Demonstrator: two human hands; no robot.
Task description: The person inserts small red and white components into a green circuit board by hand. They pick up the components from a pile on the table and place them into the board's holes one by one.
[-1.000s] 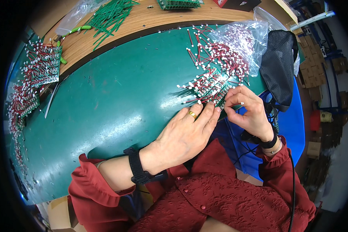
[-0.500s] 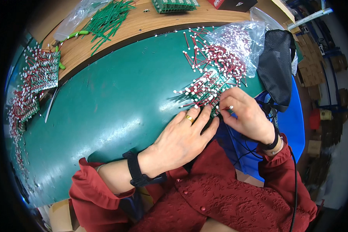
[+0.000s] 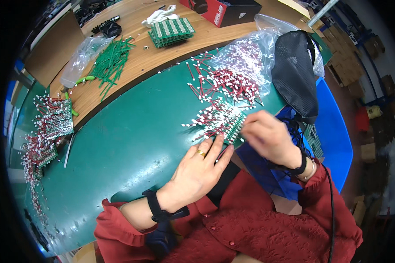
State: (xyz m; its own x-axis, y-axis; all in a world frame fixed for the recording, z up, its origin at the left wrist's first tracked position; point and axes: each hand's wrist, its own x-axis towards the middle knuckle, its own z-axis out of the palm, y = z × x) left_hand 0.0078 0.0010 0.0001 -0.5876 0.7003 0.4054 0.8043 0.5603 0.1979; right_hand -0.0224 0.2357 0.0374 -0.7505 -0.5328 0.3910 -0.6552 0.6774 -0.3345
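A green circuit board panel point(image 3: 234, 127) lies on the green mat, with many red wires point(image 3: 213, 118) with white connectors standing off its left side. My left hand point(image 3: 197, 164) rests its stretched fingertips on the panel's near edge, fingers apart. A short dark-red wire with a white end point(image 3: 217, 160) shows between two of its fingers. My right hand point(image 3: 270, 136) is at the panel's right edge, its bent fingers smeared by motion; whether they hold anything cannot be made out. Just beyond the panel lies a loose pile of red wires point(image 3: 235, 83), spilling from a clear plastic bag point(image 3: 245, 52).
A black mesh pouch point(image 3: 296, 72) lies right of the bag, above a blue bin point(image 3: 333, 140) holding cables and boards. Wired panels point(image 3: 59, 116) stand at the far left. Stacked boards point(image 3: 173, 31), green strips point(image 3: 109, 61) and a red-black box point(image 3: 224, 12) are on the wooden table.
The view has shifted, showing more of the far table. My right hand, which pinched a wire with a white connector, is now blurred at the panel's edge, and that wire no longer shows.
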